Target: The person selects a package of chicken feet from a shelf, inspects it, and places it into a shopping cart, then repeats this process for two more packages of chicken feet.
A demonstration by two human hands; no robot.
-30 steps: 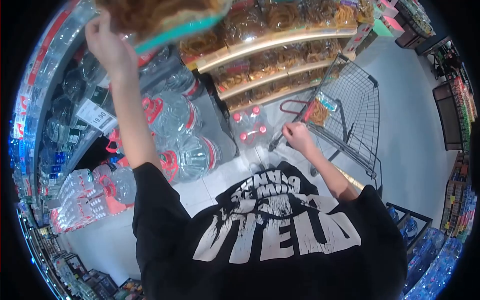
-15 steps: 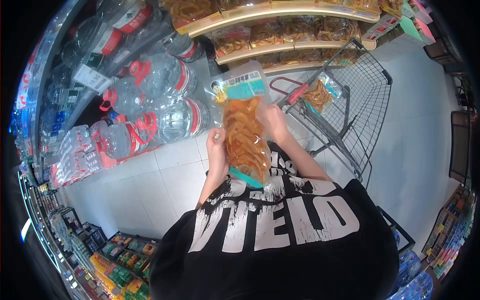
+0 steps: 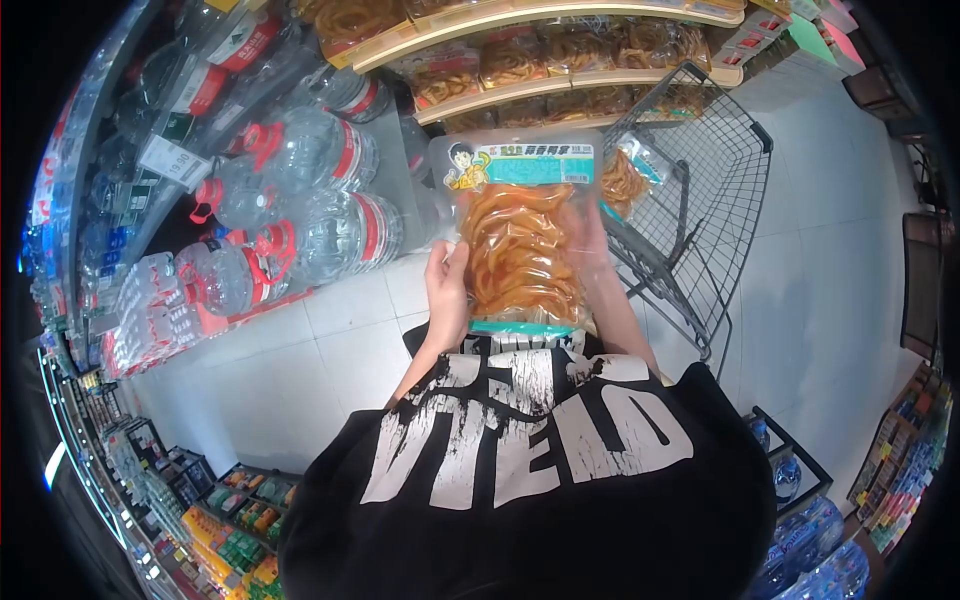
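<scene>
A clear plastic food package point(image 3: 522, 245) with orange-brown curled pieces inside is held upright before my chest, its printed front facing me. A teal and white label with a cartoon figure runs across its top, and a teal strip lies along its bottom. My left hand point(image 3: 448, 285) pinches the package's left edge. Along the right edge is my right hand point(image 3: 592, 240), partly hidden behind the plastic. Just right of the package, a similar package point(image 3: 625, 180) lies in the wire shopping cart point(image 3: 715, 170).
Large water bottles point(image 3: 345, 235) with red handles stand at the left, beside a shelf with a price tag point(image 3: 173, 162). Curved shelves point(image 3: 560, 82) of packaged food stand ahead. Drink packs are at the lower left, and blue-wrapped bottles point(image 3: 800, 545) at the lower right.
The held package has turned from a slant to face me squarely and looks wider. Its right side now covers part of the cart and my right hand.
</scene>
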